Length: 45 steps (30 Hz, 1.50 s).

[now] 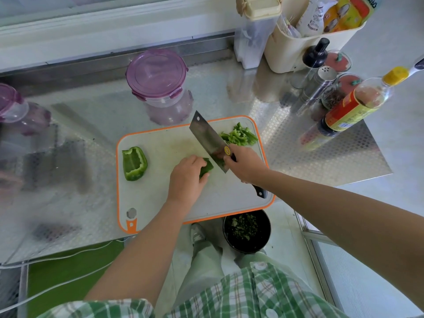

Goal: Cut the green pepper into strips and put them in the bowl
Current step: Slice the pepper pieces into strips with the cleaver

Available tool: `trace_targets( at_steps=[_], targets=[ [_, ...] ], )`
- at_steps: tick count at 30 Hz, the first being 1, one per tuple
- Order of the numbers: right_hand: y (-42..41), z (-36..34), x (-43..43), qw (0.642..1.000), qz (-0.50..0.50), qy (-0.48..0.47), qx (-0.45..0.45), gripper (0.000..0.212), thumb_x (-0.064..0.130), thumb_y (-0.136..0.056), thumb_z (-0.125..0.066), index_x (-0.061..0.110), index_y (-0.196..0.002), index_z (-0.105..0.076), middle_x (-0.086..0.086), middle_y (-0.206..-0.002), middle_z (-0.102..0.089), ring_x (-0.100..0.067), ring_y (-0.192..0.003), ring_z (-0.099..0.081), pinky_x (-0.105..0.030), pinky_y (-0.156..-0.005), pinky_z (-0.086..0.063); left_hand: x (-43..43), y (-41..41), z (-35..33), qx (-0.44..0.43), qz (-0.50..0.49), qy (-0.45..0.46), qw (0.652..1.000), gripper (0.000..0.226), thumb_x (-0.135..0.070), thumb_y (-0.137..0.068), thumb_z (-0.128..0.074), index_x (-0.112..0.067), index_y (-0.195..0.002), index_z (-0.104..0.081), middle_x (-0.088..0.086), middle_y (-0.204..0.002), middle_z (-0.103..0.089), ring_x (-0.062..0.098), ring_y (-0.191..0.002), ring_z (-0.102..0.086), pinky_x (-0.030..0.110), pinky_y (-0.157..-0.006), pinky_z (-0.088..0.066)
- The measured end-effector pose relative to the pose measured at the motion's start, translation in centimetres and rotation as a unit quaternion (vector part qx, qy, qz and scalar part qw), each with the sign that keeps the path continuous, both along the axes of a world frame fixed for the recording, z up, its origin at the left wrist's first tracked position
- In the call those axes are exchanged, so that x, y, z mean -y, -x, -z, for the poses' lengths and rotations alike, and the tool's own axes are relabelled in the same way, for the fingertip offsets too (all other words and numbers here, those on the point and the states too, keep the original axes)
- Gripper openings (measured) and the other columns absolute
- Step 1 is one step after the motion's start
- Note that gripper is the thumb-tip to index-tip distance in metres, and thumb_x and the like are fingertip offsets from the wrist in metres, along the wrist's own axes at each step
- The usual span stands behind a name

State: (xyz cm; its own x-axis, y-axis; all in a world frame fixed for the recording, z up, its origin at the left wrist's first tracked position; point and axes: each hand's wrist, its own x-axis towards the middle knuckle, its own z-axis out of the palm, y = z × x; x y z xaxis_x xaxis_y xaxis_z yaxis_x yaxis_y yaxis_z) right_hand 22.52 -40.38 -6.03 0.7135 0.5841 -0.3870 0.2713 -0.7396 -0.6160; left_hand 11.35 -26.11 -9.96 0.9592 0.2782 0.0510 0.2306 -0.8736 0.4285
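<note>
On the board (165, 143), the left hand (187, 177) pins a pepper piece (206, 167) just beside the cleaver (206, 138), which the right hand (245, 165) grips.

No text can be read with certainty. Small print is carried on the red and yellow label of the bottle (351, 113), but it is too small to be made out. A round yellow emblem is seen on the cleaver (207, 136), its marks blurred. Printing on the packets (344, 12) in the bin (286, 56) is illegible.

Both forearms reach forward, left hand (187, 177) curled, right hand (244, 165) gripping.
</note>
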Motion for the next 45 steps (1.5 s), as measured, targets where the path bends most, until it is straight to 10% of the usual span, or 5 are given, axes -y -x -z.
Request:
trace_targets(
  at_steps=[35, 45],
  targets=[
    [1.7, 2.1, -2.9, 0.984, -0.087, 0.075, 0.137, 0.016, 0.022, -0.101, -0.037, 0.009, -0.107, -0.044, -0.007, -0.073, -0.049, -0.029, -0.062, -0.047, -0.032, -0.049, -0.031, -0.5, 0.1, 1.0, 0.031, 0.026, 0.004, 0.999, 0.023, -0.009, -0.062, -0.087, -0.008, -0.083, -0.077, 0.006, -0.088, -0.071, 0.031, -0.073, -0.065, 0.036, -0.06, -0.058],
    [0.0, 1.1, -0.9, 0.995, -0.067, -0.013, 0.069, 0.015, 0.018, -0.097, -0.044, 0.01, -0.084, -0.042, -0.003, -0.062, -0.047, -0.024, -0.056, -0.045, -0.031, -0.051, -0.029, -0.1, 0.8, 0.6, 0.036, -0.038, 0.018, 0.998, 0.021, -0.021, -0.077, -0.076, -0.013, -0.096, -0.076, 0.001, -0.082, -0.065, 0.023, -0.073, -0.062, 0.034, -0.06, -0.055]
  ],
)
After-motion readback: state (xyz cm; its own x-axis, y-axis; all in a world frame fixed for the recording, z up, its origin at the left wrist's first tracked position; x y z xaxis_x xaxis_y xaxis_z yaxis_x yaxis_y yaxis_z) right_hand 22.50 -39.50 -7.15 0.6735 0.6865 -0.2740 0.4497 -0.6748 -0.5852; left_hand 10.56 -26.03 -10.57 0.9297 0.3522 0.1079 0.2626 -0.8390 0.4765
